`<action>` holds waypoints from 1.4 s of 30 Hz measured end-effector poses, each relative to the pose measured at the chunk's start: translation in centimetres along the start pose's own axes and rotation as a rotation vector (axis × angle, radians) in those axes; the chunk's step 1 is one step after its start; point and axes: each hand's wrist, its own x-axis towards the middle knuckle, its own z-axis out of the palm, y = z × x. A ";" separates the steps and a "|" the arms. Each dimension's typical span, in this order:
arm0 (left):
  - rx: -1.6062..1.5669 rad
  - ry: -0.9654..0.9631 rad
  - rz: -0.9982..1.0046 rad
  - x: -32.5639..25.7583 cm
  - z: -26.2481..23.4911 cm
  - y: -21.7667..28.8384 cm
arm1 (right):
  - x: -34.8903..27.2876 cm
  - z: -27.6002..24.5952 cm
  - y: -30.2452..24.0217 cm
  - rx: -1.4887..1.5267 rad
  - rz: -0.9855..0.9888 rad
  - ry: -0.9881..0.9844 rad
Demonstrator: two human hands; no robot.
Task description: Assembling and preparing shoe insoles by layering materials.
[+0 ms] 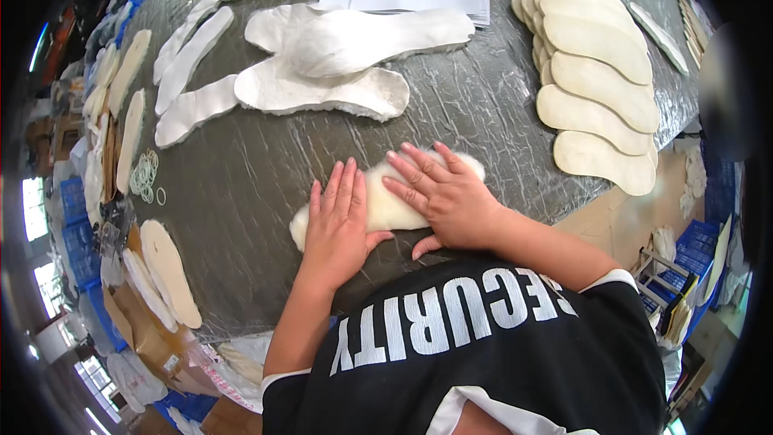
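My black, short-sleeved shirt (515, 362)
White block lettering (433, 326) spans it; white bands (613, 278) edge my sleeves (624, 300); my collar (467, 404) is white.

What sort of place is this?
Likely a footwear-insole workshop: overlapping flat cream insole-shaped pieces, a fluffy cream fleece-like piece being handled, and blue plastic crates around the table.

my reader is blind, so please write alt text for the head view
A person's left hand and right hand rest on a fluffy cream insole-shaped piece on a dark, shiny table. Beyond them lie white fleecy pieces, with overlapping cream insoles off to the right.
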 end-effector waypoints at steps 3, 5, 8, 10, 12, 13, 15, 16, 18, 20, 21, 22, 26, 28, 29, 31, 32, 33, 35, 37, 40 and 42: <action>0.039 0.082 0.050 0.1 0.0 -0.1 | 0.0 -0.2 1.3 0.121 -0.044 0.104; 0.004 0.114 0.055 -0.8 0.2 -0.2 | -0.8 -0.1 2.1 0.757 -0.013 0.288; -0.045 0.154 -0.011 -2.9 -1.1 -1.0 | -2.5 0.0 3.2 1.014 0.225 0.620; -0.070 0.208 -0.044 -5.0 -2.0 -1.7 | -4.7 1.0 3.8 1.104 0.312 0.754; -0.049 0.345 -0.180 -7.5 -3.3 -3.6 | -7.3 1.0 4.4 1.005 0.367 0.727; 0.011 0.405 -0.312 -9.1 -4.1 -4.7 | -8.5 1.7 4.9 0.991 0.362 0.740; 0.135 0.506 -0.535 -11.8 -6.5 -7.4 | -11.0 2.9 6.0 0.971 0.387 0.788; 0.121 0.581 -0.612 -14.0 -7.2 -9.5 | -11.6 3.3 6.2 0.999 0.395 0.814; 0.264 0.718 -0.762 -18.0 -8.7 -13.1 | -11.2 3.1 5.9 1.043 0.391 0.837; 0.462 0.723 -0.875 -23.0 -9.9 -18.1 | -10.6 2.5 5.9 0.978 0.375 0.797; 0.472 0.667 -0.936 -25.0 -10.2 -20.6 | -10.3 1.9 5.6 0.927 0.340 0.790; 0.555 0.648 -1.011 -26.3 -10.1 -22.3 | -9.7 1.1 5.2 0.876 0.312 0.787; 0.511 0.728 -0.883 -22.3 -8.9 -22.8 | -8.4 -1.1 3.6 0.783 0.332 0.821; 0.375 0.762 -0.607 -17.3 -7.7 -21.6 | -8.3 -1.0 3.5 0.787 0.368 0.810; 0.236 0.718 -0.513 -12.9 -7.1 -20.0 | -8.2 -1.1 3.3 0.810 0.395 0.785; -0.121 0.653 -0.551 -5.5 -5.6 -17.6 | -7.5 -1.8 2.9 0.728 0.369 0.768; -0.253 0.692 -0.496 -2.5 -4.6 -17.2 | -6.8 -2.0 2.6 0.670 0.325 0.732; -0.531 0.686 -0.593 0.7 -4.1 -16.8 | -5.8 -2.2 2.4 0.661 0.322 0.739; -0.996 0.682 -0.754 5.9 -3.7 -16.0 | -3.4 -2.1 2.1 0.519 0.241 0.680; -1.192 0.674 -0.798 9.1 -3.7 -15.5 | -0.4 -1.2 2.5 0.792 0.386 0.725; -1.275 0.640 -0.848 11.2 -3.7 -14.6 | 4.6 -0.4 5.2 0.715 0.403 0.753; -1.260 0.617 -0.851 10.4 -3.2 -14.5 | 8.0 -0.9 6.7 0.452 0.278 0.777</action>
